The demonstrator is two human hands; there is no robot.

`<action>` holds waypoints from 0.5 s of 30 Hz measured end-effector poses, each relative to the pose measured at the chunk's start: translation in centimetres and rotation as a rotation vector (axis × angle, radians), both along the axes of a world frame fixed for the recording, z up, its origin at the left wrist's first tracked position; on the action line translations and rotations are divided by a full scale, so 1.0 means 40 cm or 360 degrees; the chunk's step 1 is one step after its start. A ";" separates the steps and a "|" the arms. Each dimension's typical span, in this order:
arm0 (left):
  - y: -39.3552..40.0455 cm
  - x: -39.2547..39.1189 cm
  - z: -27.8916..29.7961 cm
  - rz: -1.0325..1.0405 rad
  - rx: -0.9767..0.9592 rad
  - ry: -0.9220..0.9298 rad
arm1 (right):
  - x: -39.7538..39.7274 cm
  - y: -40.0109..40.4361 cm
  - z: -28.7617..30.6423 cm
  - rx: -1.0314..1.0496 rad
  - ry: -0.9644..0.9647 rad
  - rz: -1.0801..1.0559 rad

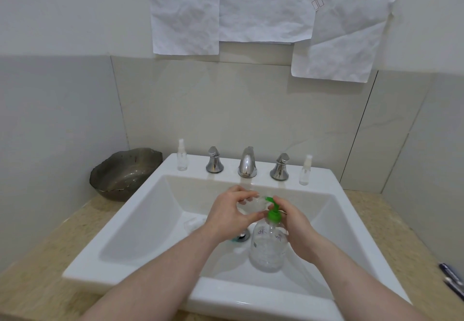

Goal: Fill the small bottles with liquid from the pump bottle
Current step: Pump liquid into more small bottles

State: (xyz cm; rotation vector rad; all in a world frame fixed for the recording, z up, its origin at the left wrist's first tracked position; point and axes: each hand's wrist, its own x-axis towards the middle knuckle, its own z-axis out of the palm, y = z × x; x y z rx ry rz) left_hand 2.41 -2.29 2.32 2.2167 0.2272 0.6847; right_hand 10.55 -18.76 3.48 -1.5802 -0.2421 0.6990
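A white rectangular sink (140,222) sits in the speckled surface (50,258). Over its basin, the right hand (297,230) wraps the clear pump bottle (268,248) with the green pump head (273,214); the left hand (229,212) grips a small clear bottle (252,205) tilted at the nozzle. Two capped spray bottles (182,156) (305,171) stand on the sink's back ledge, outside the faucet handles

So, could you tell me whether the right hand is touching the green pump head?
Touching. The head view shows the right hand wrapped against the green pump head, a finger on top.
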 end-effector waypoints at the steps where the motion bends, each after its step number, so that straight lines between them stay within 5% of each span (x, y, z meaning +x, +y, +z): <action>1: 0.001 0.000 0.000 -0.0007 0.0002 0.0002 | 0.000 -0.002 0.004 0.0031 0.0049 -0.0007; 15: 0.013 -0.005 0.000 0.0018 0.0125 0.0037 | -0.011 -0.003 0.017 0.0033 0.0102 0.0056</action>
